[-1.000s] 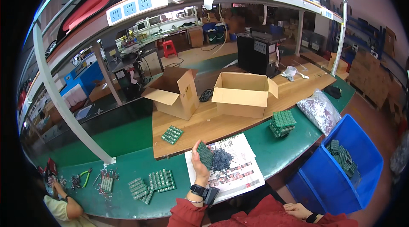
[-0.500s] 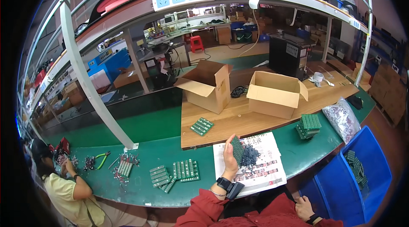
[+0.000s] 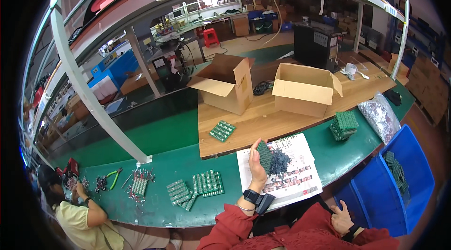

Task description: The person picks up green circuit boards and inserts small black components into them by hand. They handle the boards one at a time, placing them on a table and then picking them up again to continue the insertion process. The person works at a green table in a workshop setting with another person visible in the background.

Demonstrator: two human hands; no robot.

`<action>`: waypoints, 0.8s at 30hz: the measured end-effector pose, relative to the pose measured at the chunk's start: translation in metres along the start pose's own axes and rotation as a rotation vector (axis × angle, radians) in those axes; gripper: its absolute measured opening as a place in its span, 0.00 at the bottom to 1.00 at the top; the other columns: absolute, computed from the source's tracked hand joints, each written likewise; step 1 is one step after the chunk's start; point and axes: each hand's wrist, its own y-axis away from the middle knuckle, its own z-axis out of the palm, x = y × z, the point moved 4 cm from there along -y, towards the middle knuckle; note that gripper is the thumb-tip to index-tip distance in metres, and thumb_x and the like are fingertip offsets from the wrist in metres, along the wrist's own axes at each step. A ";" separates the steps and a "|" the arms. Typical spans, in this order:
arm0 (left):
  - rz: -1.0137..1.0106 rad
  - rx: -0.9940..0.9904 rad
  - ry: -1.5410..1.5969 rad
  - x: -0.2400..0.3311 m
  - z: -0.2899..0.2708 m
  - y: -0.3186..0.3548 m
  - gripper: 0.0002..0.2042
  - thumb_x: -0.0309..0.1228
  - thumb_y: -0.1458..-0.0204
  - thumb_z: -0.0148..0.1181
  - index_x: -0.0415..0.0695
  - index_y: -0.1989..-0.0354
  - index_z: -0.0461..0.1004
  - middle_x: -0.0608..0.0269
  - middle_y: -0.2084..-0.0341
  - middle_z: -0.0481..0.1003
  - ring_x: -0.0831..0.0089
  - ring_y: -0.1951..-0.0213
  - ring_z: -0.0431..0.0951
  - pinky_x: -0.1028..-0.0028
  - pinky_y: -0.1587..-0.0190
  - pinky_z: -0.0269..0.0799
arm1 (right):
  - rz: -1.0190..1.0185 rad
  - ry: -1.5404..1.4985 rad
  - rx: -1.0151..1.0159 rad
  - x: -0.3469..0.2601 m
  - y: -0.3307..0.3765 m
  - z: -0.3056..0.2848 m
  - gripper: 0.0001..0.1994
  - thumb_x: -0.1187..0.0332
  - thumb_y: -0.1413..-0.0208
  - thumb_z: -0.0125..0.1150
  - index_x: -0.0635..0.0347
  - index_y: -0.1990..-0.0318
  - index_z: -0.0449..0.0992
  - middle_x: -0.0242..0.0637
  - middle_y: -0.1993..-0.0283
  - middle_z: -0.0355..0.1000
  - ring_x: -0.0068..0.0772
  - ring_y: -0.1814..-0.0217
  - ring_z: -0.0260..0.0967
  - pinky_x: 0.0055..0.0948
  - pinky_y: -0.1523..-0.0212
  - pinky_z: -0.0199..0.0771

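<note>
My left hand (image 3: 256,166) grips a green circuit board panel (image 3: 264,157) by its edge, tilted up on the newspaper (image 3: 293,188). The panel's dotted face is turned toward a heap of small dark grey parts (image 3: 280,161) just right of it. Down by my lap, near the blue bin, my right hand (image 3: 342,218) holds nothing that I can see; its fingers are loosely bent and apart. Left of the newspaper lie several more board panels (image 3: 206,184). A stack of green panels (image 3: 344,125) stands to the right, and a single panel (image 3: 222,130) lies on the wooden board.
Two open cardboard boxes (image 3: 300,102) (image 3: 229,92) stand at the back. A blue bin (image 3: 371,203) with boards inside is at the right, beside a clear bag of parts (image 3: 379,118). Another person (image 3: 82,215) works at the far left, near green-handled pliers (image 3: 114,179).
The view has shifted slightly. My right hand has lifted a little and its fingers have spread. My left hand still holds the panel beside the heap.
</note>
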 end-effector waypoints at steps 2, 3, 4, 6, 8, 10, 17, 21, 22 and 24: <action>-0.011 -0.008 0.027 -0.002 -0.001 0.000 0.33 0.53 0.44 0.45 0.37 0.41 0.58 0.52 0.50 0.68 0.68 0.56 0.73 0.68 0.54 0.72 | -0.005 -0.010 -0.019 0.000 -0.001 0.001 0.09 0.66 0.60 0.53 0.60 0.83 0.76 0.31 0.78 0.72 0.37 0.44 0.62 0.68 0.40 0.42; -0.010 -0.004 0.022 -0.003 -0.002 -0.001 0.33 0.53 0.44 0.45 0.37 0.41 0.58 0.52 0.50 0.68 0.68 0.56 0.73 0.68 0.53 0.72 | -0.011 -0.011 -0.027 0.002 -0.004 0.000 0.09 0.66 0.60 0.53 0.60 0.83 0.76 0.32 0.78 0.72 0.38 0.43 0.62 0.70 0.40 0.42; -0.008 0.001 0.017 -0.003 -0.004 -0.003 0.33 0.53 0.44 0.45 0.37 0.41 0.58 0.52 0.50 0.68 0.68 0.56 0.73 0.68 0.53 0.72 | -0.010 -0.019 -0.049 0.004 -0.005 0.000 0.09 0.66 0.59 0.52 0.60 0.82 0.76 0.32 0.78 0.72 0.37 0.43 0.62 0.71 0.41 0.41; -0.002 -0.002 -0.007 -0.003 -0.006 -0.001 0.32 0.53 0.44 0.45 0.37 0.41 0.58 0.52 0.50 0.67 0.67 0.55 0.73 0.68 0.53 0.72 | -0.010 -0.022 -0.107 0.002 -0.001 0.001 0.09 0.66 0.59 0.52 0.59 0.81 0.76 0.31 0.76 0.73 0.37 0.43 0.62 0.73 0.41 0.41; 0.013 0.002 -0.011 0.000 -0.006 -0.001 0.33 0.54 0.44 0.44 0.37 0.41 0.58 0.52 0.50 0.68 0.67 0.56 0.73 0.68 0.53 0.72 | -0.021 -0.009 -0.150 0.004 -0.004 -0.001 0.09 0.65 0.58 0.52 0.59 0.80 0.77 0.30 0.75 0.73 0.37 0.43 0.62 0.74 0.42 0.40; 0.023 -0.005 -0.025 0.001 0.000 0.000 0.33 0.54 0.44 0.44 0.37 0.42 0.58 0.52 0.50 0.68 0.67 0.56 0.73 0.68 0.53 0.71 | -0.011 0.013 -0.196 0.006 0.002 -0.005 0.09 0.65 0.58 0.52 0.58 0.78 0.77 0.30 0.73 0.73 0.38 0.43 0.61 0.75 0.42 0.39; 0.012 -0.005 -0.032 0.002 -0.001 0.001 0.33 0.55 0.45 0.45 0.37 0.41 0.58 0.52 0.51 0.68 0.68 0.55 0.72 0.69 0.53 0.71 | -0.107 0.043 -0.220 0.015 0.011 0.003 0.10 0.62 0.54 0.51 0.56 0.77 0.77 0.30 0.72 0.72 0.39 0.43 0.61 0.77 0.43 0.41; -0.001 -0.008 -0.034 0.003 0.002 0.002 0.34 0.55 0.45 0.45 0.37 0.41 0.58 0.51 0.50 0.67 0.67 0.55 0.72 0.68 0.52 0.71 | -0.037 0.004 -0.111 0.013 0.015 0.020 0.14 0.56 0.53 0.49 0.51 0.67 0.77 0.29 0.65 0.69 0.41 0.41 0.59 0.79 0.43 0.38; -0.001 -0.015 -0.036 0.003 0.004 0.003 0.34 0.55 0.45 0.45 0.37 0.41 0.58 0.51 0.50 0.67 0.67 0.55 0.72 0.67 0.52 0.71 | -0.004 -0.008 -0.102 0.011 0.013 0.021 0.14 0.57 0.53 0.49 0.51 0.65 0.77 0.29 0.65 0.69 0.41 0.41 0.58 0.79 0.43 0.37; 0.007 -0.041 -0.047 0.000 0.005 0.003 0.33 0.55 0.45 0.45 0.38 0.41 0.58 0.51 0.49 0.67 0.67 0.54 0.72 0.67 0.51 0.70 | 0.036 -0.005 -0.107 0.012 0.013 0.031 0.13 0.59 0.54 0.50 0.52 0.66 0.77 0.29 0.65 0.69 0.41 0.41 0.58 0.79 0.43 0.36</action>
